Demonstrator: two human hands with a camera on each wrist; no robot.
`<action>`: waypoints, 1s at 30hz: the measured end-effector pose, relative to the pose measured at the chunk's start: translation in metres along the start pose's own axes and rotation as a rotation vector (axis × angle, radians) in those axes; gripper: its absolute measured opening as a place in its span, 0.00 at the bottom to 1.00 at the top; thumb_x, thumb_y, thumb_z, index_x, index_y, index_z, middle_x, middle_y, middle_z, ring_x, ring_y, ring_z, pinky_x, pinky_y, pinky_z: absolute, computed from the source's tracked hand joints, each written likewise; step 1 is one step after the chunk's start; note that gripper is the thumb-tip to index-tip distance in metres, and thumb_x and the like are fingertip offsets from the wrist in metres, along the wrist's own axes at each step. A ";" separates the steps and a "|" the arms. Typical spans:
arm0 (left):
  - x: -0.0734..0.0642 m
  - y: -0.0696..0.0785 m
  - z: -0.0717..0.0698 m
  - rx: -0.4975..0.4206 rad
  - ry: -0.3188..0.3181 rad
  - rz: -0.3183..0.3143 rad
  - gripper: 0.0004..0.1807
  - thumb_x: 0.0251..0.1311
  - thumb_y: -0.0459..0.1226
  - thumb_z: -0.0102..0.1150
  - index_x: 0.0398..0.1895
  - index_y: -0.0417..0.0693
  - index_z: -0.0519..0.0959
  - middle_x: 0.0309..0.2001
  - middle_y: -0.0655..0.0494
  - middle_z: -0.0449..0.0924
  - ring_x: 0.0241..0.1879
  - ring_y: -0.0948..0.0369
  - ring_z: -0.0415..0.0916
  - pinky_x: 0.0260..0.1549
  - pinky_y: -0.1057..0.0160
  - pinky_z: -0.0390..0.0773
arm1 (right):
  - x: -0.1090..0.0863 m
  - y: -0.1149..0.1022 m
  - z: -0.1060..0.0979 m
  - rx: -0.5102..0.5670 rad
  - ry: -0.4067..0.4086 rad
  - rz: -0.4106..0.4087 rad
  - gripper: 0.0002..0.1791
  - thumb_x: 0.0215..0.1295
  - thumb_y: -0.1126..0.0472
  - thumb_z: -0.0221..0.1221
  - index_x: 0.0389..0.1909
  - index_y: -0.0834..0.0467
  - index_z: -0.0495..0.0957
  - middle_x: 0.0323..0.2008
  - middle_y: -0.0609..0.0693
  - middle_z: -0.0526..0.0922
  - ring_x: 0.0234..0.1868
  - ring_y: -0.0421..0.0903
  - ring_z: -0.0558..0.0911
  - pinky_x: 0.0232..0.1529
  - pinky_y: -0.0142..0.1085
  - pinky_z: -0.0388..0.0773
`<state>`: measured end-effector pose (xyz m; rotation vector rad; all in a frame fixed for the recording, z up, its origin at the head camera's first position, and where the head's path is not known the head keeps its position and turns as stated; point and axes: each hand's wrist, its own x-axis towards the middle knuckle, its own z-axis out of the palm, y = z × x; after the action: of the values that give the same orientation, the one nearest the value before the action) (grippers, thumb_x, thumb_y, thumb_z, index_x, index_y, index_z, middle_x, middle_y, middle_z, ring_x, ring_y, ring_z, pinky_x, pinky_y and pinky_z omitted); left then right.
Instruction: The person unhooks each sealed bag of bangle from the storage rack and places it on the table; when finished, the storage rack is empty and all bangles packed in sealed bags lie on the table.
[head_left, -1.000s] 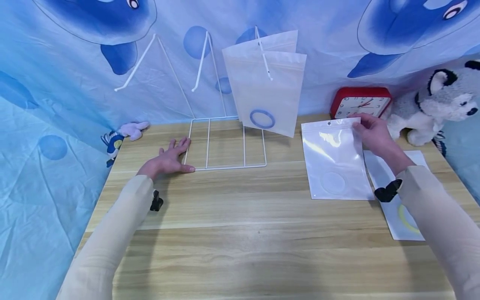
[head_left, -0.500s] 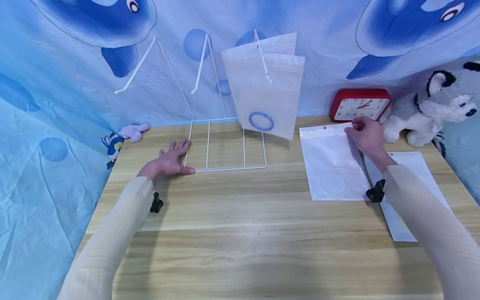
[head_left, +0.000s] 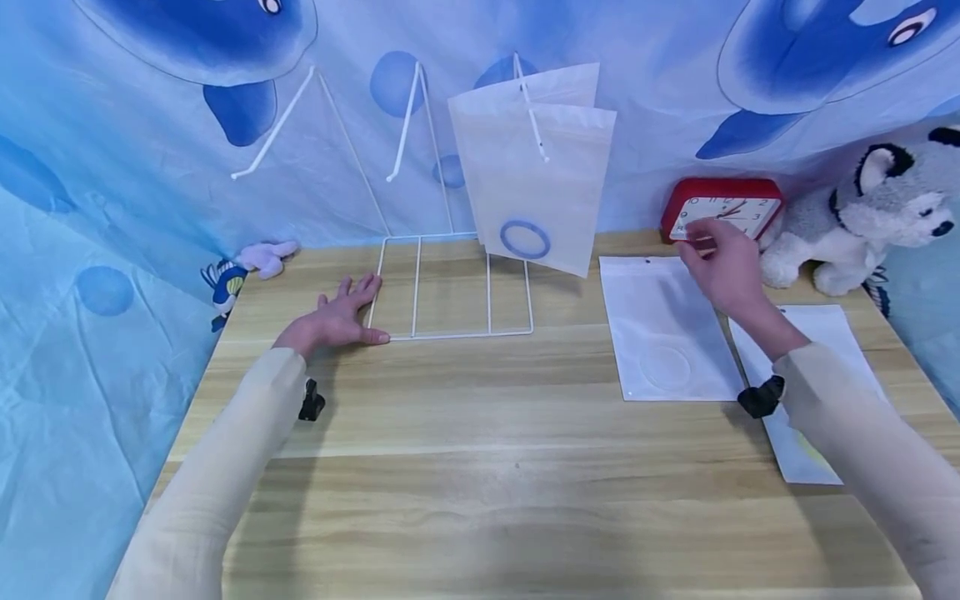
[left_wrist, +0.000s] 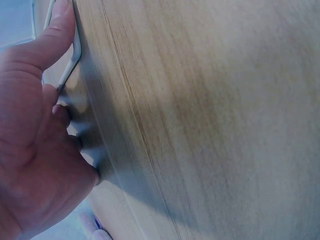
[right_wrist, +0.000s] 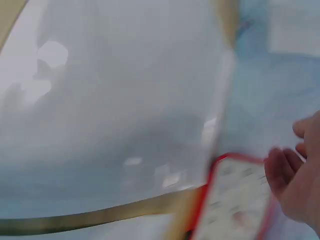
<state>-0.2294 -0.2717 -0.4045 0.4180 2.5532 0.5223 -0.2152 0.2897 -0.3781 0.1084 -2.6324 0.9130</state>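
My left hand (head_left: 337, 319) rests with spread fingers on the left side of a white wire rack (head_left: 472, 336). In the left wrist view the thumb (left_wrist: 56, 37) lies along the rack's wire near a bent corner. My right hand (head_left: 722, 265) hovers over the top edge of a flat white zip bag (head_left: 656, 317), in front of the red clock (head_left: 772, 187). Its fingers are loosely bent, with nothing between them. That bag lies on the table and has a faint round ring near its bottom. Two white bags hang on the rack's right prong; the front one (head_left: 536, 183) shows a blue ring.
Another white bag (head_left: 806, 350) lies at the right, partly under the right arm. A grey-and-white plush dog (head_left: 877, 200) sits beside the clock. Two bare prongs, such as the left prong (head_left: 273, 125), rise from the rack. Small plush toys, one purple (head_left: 264, 259), lie at the back left.
My right hand has let go of the bag's top right corner and lifted up and left. The bag has settled flat on the table. My left hand stays put.
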 end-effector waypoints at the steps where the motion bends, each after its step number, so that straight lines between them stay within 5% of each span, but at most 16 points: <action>1: 0.000 0.000 0.000 0.001 -0.003 -0.001 0.60 0.61 0.52 0.67 0.80 0.43 0.34 0.79 0.43 0.25 0.74 0.39 0.17 0.63 0.28 0.22 | 0.000 -0.010 -0.004 0.040 -0.016 -0.035 0.19 0.69 0.64 0.62 0.58 0.66 0.77 0.51 0.64 0.81 0.49 0.58 0.82 0.50 0.38 0.81; 5: -0.001 -0.001 0.000 -0.004 -0.005 -0.007 0.61 0.60 0.52 0.68 0.80 0.44 0.34 0.79 0.43 0.24 0.74 0.39 0.16 0.62 0.28 0.21 | 0.010 -0.054 -0.020 0.253 -0.086 -0.184 0.22 0.66 0.69 0.65 0.60 0.63 0.77 0.52 0.60 0.82 0.48 0.43 0.83 0.45 0.20 0.75; 10: 0.000 -0.003 -0.003 -0.006 -0.008 -0.015 0.61 0.60 0.52 0.68 0.80 0.45 0.34 0.79 0.44 0.24 0.74 0.39 0.16 0.63 0.29 0.21 | 0.031 -0.110 -0.038 0.452 -0.222 -0.198 0.26 0.70 0.67 0.60 0.68 0.56 0.71 0.62 0.56 0.77 0.58 0.44 0.80 0.52 0.26 0.77; 15: 0.003 -0.002 -0.014 -0.003 -0.004 -0.018 0.61 0.60 0.53 0.67 0.80 0.46 0.33 0.80 0.46 0.22 0.74 0.41 0.14 0.63 0.30 0.19 | 0.052 -0.147 -0.048 0.558 -0.254 -0.190 0.27 0.70 0.66 0.59 0.70 0.53 0.70 0.65 0.53 0.74 0.61 0.49 0.78 0.59 0.33 0.74; 22: 0.006 0.000 -0.020 0.010 -0.020 -0.032 0.61 0.61 0.55 0.66 0.80 0.48 0.31 0.79 0.48 0.21 0.74 0.42 0.13 0.63 0.30 0.19 | 0.069 -0.164 -0.050 0.571 -0.252 -0.094 0.28 0.70 0.61 0.60 0.70 0.48 0.70 0.65 0.51 0.74 0.62 0.48 0.77 0.62 0.34 0.72; 30: 0.009 -0.002 -0.010 -0.007 -0.046 -0.022 0.61 0.62 0.52 0.66 0.80 0.47 0.31 0.79 0.46 0.21 0.74 0.43 0.12 0.63 0.30 0.19 | 0.071 -0.167 -0.037 0.615 -0.292 -0.004 0.27 0.70 0.57 0.59 0.69 0.45 0.72 0.62 0.51 0.75 0.61 0.48 0.75 0.61 0.35 0.73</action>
<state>-0.2427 -0.2728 -0.4016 0.3950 2.5079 0.5078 -0.2395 0.1840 -0.2280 0.4242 -2.4918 1.7922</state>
